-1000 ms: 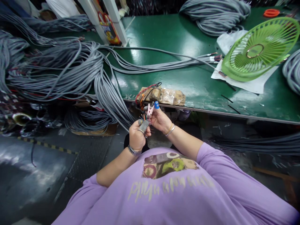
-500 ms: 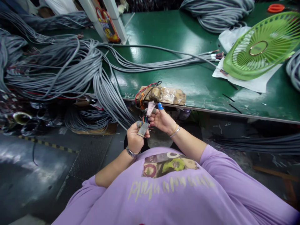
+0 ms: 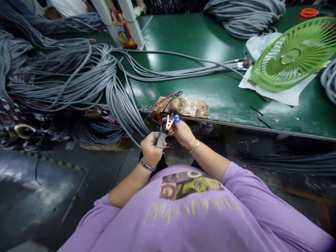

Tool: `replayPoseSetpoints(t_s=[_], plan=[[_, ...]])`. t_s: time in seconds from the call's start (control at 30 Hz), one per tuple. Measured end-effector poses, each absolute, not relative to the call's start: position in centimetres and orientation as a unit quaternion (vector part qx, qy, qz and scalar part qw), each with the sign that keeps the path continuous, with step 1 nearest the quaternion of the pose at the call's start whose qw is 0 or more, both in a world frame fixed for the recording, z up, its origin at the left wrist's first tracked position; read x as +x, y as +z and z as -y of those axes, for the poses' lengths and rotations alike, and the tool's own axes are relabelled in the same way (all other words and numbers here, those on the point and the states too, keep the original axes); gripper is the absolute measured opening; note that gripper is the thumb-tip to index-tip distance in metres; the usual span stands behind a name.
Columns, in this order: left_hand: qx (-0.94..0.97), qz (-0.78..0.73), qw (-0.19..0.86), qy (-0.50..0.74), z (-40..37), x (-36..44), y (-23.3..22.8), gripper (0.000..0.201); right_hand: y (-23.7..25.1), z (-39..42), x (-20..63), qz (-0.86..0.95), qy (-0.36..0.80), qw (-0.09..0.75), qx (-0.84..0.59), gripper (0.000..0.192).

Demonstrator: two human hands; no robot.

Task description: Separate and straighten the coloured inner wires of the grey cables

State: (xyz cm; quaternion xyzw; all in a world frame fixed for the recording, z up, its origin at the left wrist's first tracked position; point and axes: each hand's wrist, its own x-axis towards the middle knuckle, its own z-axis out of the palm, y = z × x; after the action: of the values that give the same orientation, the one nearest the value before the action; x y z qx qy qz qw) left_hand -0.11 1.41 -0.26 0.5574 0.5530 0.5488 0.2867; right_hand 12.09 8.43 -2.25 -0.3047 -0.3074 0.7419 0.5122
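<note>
Just off the near edge of the table (image 3: 173,36), the left hand (image 3: 151,152) has its fingers (image 3: 161,140) closed on thin coloured wires (image 3: 162,129), while the right hand (image 3: 184,135) grips a small pink clip (image 3: 168,125) right beside them.

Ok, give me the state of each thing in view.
Thin multicoloured wires: ends splayed, gripped by left hand.
Pale pink V-shaped tool: legs apart, held in right hand.
Long grey sheathed cables: laid out, ends stripped.
Round green plastic fan: tilted; cannot tell if spinning.
Large grey cable coil: wound.
Grey cable heap: loosely looped.
</note>
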Motion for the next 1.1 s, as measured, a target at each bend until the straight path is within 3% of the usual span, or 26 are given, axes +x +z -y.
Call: replayPoseSetpoints(t_s=[0.1,0.33,0.63,1.1], plan=[[0.564,-0.556,0.284,0.54,-1.5,-0.1,-0.6,0.016,-1.6,-8.8,12.1,0.261,0.788,0.485,-0.275,0.052],[0.585,-0.563,0.265,0.521,-1.6,-0.1,-1.4,0.015,-0.6,-8.7,11.8,0.19,0.792,0.512,-0.273,0.043],[0.576,-0.566,0.269,0.524,-1.2,-0.4,-1.0,0.016,-1.0,-8.5,12.1,0.164,0.816,0.479,-0.28,0.048],[0.412,-0.537,0.432,0.596,-0.5,-0.2,-0.3,0.02,-1.1,-7.6,13.8,0.214,0.854,0.383,-0.281,0.051]])
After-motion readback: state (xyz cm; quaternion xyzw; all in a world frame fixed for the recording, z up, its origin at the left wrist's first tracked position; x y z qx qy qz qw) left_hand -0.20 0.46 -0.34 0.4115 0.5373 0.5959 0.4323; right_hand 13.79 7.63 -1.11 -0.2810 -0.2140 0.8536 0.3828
